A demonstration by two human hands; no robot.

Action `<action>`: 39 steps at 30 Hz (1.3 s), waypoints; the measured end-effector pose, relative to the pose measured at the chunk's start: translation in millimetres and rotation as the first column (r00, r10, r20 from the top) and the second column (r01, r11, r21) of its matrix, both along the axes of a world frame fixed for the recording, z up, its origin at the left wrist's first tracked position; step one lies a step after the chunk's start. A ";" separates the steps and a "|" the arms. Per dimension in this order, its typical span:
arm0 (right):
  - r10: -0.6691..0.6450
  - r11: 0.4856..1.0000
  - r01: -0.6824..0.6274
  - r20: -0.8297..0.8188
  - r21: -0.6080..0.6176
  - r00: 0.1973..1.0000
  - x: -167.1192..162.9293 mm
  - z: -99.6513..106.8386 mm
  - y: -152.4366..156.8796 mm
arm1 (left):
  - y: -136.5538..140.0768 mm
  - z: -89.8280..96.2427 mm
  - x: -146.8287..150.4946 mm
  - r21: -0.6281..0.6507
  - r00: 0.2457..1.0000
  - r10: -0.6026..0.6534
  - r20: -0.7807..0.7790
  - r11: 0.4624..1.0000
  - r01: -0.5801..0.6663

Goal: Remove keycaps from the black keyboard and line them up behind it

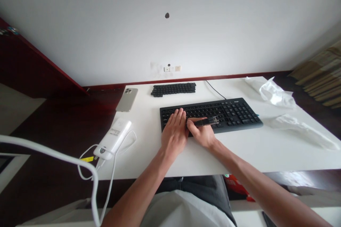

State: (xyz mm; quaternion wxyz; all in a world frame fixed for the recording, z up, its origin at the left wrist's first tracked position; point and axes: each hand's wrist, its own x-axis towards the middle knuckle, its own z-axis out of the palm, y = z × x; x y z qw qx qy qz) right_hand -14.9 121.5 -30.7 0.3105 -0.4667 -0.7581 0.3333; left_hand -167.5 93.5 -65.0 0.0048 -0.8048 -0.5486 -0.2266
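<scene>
A black keyboard [239,113] lies on the white table in front of me. My left hand [174,131] rests flat over the keyboard's left part, fingers together and stretched toward its far edge. Close beside it, my right hand [203,135] is closed around a small black tool with a clear end [206,121]. That tool lies sideways above the lower keys, its clear end pointing right; its exact kind cannot be made out. Behind the keyboard, black keycaps [173,89] sit in tight rows. The keys under both hands are hidden.
On the left are a phone [127,100] and a white power bank [113,138] with a white cable [113,173]. Crumpled white plastic wrappings [277,92] lie at the right. The keyboard's black cord [215,89] runs to the table's back edge, near the wall.
</scene>
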 end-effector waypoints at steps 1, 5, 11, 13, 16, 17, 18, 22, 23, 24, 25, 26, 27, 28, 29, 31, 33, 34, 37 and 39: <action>-0.006 1.000 0.006 -0.001 0.001 1.000 -0.2 -0.2 -0.3 | -0.1 0.2 0.0 -0.008 1.000 0.002 -0.001 1.000 -0.002; -0.044 0.999 0.044 -0.025 0.011 0.999 -1.4 -1.1 -1.4 | 0.0 0.5 0.3 -0.024 1.000 0.001 -0.002 1.000 -0.001; -0.047 0.999 0.047 -0.073 -0.001 0.996 -2.4 -4.1 -2.0 | 0.2 0.4 0.5 -0.033 1.000 0.004 -0.008 0.999 -0.004; -0.075 0.997 0.075 -0.136 -0.004 0.988 -2.0 -8.8 -1.3 | -0.1 1.1 0.3 -0.027 1.000 0.007 -0.009 1.000 -0.008; -0.171 0.985 0.172 -0.287 -0.022 0.943 -0.9 -18.0 0.0 | -0.5 2.8 0.7 -0.034 1.000 0.028 -0.013 0.999 -0.028; -0.187 0.982 0.189 -0.314 -0.024 0.931 -0.6 -20.2 0.5 | -0.5 3.3 1.2 -0.037 0.999 0.035 -0.014 0.999 -0.035; -0.187 0.981 0.190 -0.322 -0.021 0.928 -0.4 -21.5 0.8 | -0.4 3.7 1.7 -0.039 0.999 0.040 -0.015 0.998 -0.041; -0.141 0.989 0.147 -0.289 -0.002 0.947 0.6 -17.3 1.6 | 1.1 4.0 2.7 -0.034 0.999 0.045 0.000 0.998 -0.045; -0.139 0.989 0.146 -0.280 0.004 0.950 1.3 -14.9 1.6 | 1.4 4.2 1.6 -0.029 0.999 0.040 0.015 0.999 -0.039; -0.140 0.989 0.149 -0.270 0.014 0.953 2.4 -12.4 1.6 | 1.2 4.9 -0.3 -0.024 0.999 0.025 0.036 0.999 -0.024; -0.148 0.987 0.161 -0.257 0.028 0.955 3.9 -10.0 1.5 | 0.7 5.9 -3.1 -0.017 0.998 0.005 0.066 1.000 -0.004; -0.166 0.982 0.183 -0.246 0.045 0.955 5.7 -8.1 1.5 | -0.4 7.5 -6.9 -0.013 0.995 -0.022 0.100 1.000 0.023; -0.190 0.976 0.210 -0.237 0.063 0.953 7.8 -6.5 1.4 | -2.1 9.6 -11.5 -0.010 0.989 -0.047 0.141 0.999 0.048; -0.212 0.969 0.236 -0.229 0.078 0.950 10.0 -5.3 1.3 | -4.3 11.9 -16.6 -0.011 0.981 -0.057 0.187 0.998 0.060; -0.232 0.962 0.257 -0.222 0.092 0.947 12.1 -4.5 1.1 | -6.9 14.3 -22.0 -0.019 0.973 -0.045 0.228 0.999 0.050; -0.249 0.955 0.276 -0.215 0.107 0.944 15.0 -3.4 0.3 | -12.4 18.9 -31.9 -0.034 0.961 -0.005 0.277 0.999 0.015; -0.239 0.957 0.268 -0.216 0.112 0.947 15.8 -2.6 -0.9 | -16.9 22.2 -38.7 -0.039 0.958 0.006 0.287 0.999 0.005; -0.229 0.959 0.257 -0.214 0.115 0.950 15.5 -2.1 -1.5 | -18.3 23.2 -40.4 -0.039 0.959 0.000 0.283 0.999 0.011; -0.185 0.971 0.211 -0.201 0.113 0.962 13.4 -0.2 -2.6 | -18.1 24.3 -40.5 -0.047 0.968 -0.029 0.251 0.998 0.042; -0.157 0.980 0.177 -0.186 0.095 0.970 12.8 1.0 -2.1 | -16.1 24.2 -38.3 -0.057 0.973 -0.040 0.228 0.997 0.054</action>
